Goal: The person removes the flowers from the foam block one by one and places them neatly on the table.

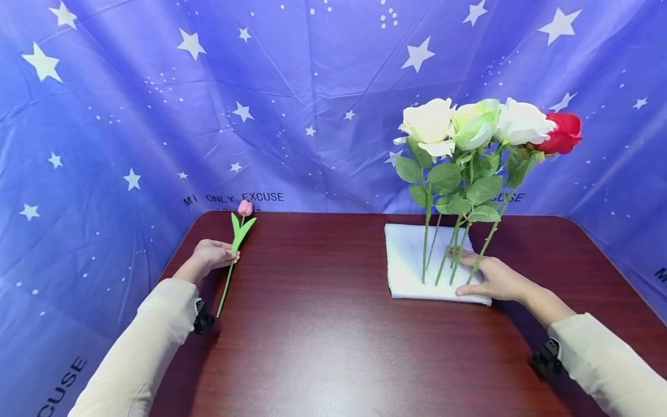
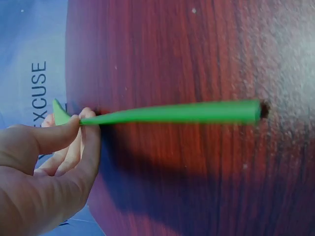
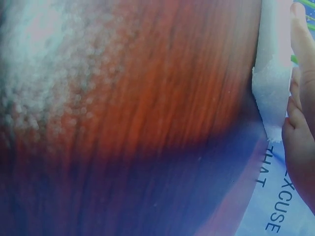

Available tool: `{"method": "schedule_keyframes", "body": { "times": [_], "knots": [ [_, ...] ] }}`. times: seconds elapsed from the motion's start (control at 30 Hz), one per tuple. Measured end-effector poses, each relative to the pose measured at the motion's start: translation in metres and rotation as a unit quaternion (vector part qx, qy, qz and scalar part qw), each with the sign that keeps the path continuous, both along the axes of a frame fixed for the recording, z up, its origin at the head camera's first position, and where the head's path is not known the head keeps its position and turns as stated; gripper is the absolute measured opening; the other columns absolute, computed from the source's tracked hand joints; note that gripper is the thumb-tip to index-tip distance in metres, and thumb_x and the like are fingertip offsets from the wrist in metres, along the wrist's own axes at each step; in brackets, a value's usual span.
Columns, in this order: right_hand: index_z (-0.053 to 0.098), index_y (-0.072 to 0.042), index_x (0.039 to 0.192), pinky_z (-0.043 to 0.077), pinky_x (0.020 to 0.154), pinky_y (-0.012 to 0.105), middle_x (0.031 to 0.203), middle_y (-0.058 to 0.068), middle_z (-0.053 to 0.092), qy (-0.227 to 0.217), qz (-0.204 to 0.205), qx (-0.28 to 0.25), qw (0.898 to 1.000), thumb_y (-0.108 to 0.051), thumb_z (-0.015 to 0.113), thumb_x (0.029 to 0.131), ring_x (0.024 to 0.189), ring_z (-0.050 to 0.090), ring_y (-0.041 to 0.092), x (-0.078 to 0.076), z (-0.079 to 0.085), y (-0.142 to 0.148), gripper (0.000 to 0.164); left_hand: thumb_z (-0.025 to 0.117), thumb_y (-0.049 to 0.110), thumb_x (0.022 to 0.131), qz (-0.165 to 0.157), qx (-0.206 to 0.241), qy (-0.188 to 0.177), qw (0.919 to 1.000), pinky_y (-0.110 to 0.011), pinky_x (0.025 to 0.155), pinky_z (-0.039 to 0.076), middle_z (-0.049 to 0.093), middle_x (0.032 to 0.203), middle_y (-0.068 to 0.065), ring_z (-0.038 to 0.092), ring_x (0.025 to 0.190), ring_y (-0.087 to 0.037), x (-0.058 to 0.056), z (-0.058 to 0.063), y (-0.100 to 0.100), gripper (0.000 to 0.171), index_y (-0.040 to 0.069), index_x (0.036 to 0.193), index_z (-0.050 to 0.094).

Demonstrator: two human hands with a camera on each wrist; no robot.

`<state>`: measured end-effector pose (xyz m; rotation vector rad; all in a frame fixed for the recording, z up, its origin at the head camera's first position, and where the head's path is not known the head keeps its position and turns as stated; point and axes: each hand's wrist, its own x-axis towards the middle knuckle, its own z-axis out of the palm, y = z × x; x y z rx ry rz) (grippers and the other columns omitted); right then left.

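At the left of the table, my left hand (image 1: 213, 253) pinches a pink artificial tulip (image 1: 245, 207) by its green stem, just below the leaves. In the left wrist view the tulip's stem (image 2: 187, 113) points away from thumb and fingertips, over the wood. On the right lies a white foam board (image 1: 403, 255) with artificial roses standing upright in it: a cream rose (image 1: 428, 123), a green-tinged rose (image 1: 475, 123), a white rose (image 1: 521, 123) and a red rose (image 1: 563, 133). My right hand (image 1: 495, 278) rests on the board's right side, thumb and fingers spread about the stems.
The dark red wooden table (image 1: 323, 324) has rounded far corners. A blue star-printed cloth (image 1: 323, 75) hangs behind it and along both sides. Black wrist cameras (image 1: 547, 359) sit at both sleeves. The rose heads rise high above the board, close together.
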<state>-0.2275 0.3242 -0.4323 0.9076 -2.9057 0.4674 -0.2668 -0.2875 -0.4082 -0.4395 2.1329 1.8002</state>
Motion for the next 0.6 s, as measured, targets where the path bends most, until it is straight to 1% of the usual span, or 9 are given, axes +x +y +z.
{"method": "schedule_keyframes", "body": {
  "times": [0.03,0.13,0.23,0.37,0.43,0.5,0.6],
  "knots": [
    [0.060,0.009,0.124,0.050,0.096,0.042,0.124,0.028,0.063,-0.003,-0.001,0.000,1.000,-0.040,0.083,0.069,0.120,0.055,0.045,0.0000,0.0003,-0.0003,0.077,0.047,-0.019,0.087,0.005,-0.001,-0.001,1.0000,-0.017,0.064,0.058,0.063,0.065,0.004,0.063,0.063,-0.002,-0.0004,-0.0002,-0.0010,0.044,-0.025,0.129,0.034],
    [0.059,0.010,0.123,0.047,0.096,0.053,0.124,0.029,0.062,-0.014,-0.005,0.001,1.000,-0.040,0.083,0.069,0.121,0.054,0.046,0.0004,0.0014,-0.0010,0.078,0.046,-0.019,0.087,0.018,-0.008,0.002,0.9998,-0.016,0.062,0.057,0.062,0.063,0.005,0.062,0.061,-0.002,-0.0010,-0.0002,-0.0024,0.041,-0.024,0.127,0.038],
    [0.059,0.011,0.123,0.045,0.096,0.058,0.124,0.030,0.061,-0.022,-0.007,0.001,1.000,-0.040,0.083,0.070,0.122,0.053,0.048,0.0003,0.0018,-0.0014,0.078,0.046,-0.019,0.087,0.019,-0.019,0.006,0.9996,-0.015,0.062,0.056,0.062,0.063,0.005,0.062,0.061,-0.001,-0.0016,-0.0002,-0.0041,0.041,-0.025,0.127,0.039],
    [0.059,0.010,0.124,0.045,0.096,0.058,0.126,0.032,0.060,-0.026,-0.010,0.001,1.000,-0.040,0.083,0.070,0.122,0.051,0.049,0.0005,0.0017,-0.0014,0.078,0.048,-0.017,0.088,0.002,-0.046,0.008,0.9989,-0.014,0.064,0.057,0.062,0.066,0.005,0.062,0.064,0.000,-0.0027,-0.0009,-0.0060,0.044,-0.024,0.130,0.038],
    [0.059,0.010,0.124,0.045,0.096,0.058,0.126,0.031,0.060,-0.025,-0.012,0.000,1.000,-0.040,0.083,0.070,0.122,0.052,0.048,0.0007,0.0015,-0.0012,0.077,0.049,-0.016,0.089,-0.004,-0.052,0.008,0.9986,-0.014,0.065,0.057,0.062,0.066,0.006,0.061,0.064,0.000,-0.0028,-0.0013,-0.0070,0.045,-0.023,0.131,0.038],
    [0.059,0.010,0.123,0.045,0.096,0.056,0.125,0.031,0.060,-0.022,-0.012,0.000,1.000,-0.040,0.083,0.069,0.122,0.052,0.048,0.0008,0.0011,-0.0011,0.077,0.049,-0.015,0.088,-0.002,-0.052,0.007,0.9986,-0.014,0.065,0.058,0.062,0.066,0.006,0.061,0.063,0.001,-0.0027,-0.0022,-0.0076,0.045,-0.023,0.132,0.038],
    [0.059,0.010,0.123,0.047,0.096,0.051,0.125,0.030,0.061,-0.019,-0.011,-0.002,1.000,-0.040,0.083,0.069,0.122,0.053,0.047,0.0009,0.0005,-0.0012,0.077,0.049,-0.017,0.087,0.010,-0.041,0.007,0.9991,-0.015,0.063,0.058,0.061,0.065,0.004,0.061,0.061,0.000,-0.0015,-0.0032,-0.0083,0.045,-0.025,0.130,0.038]
  ]
}}
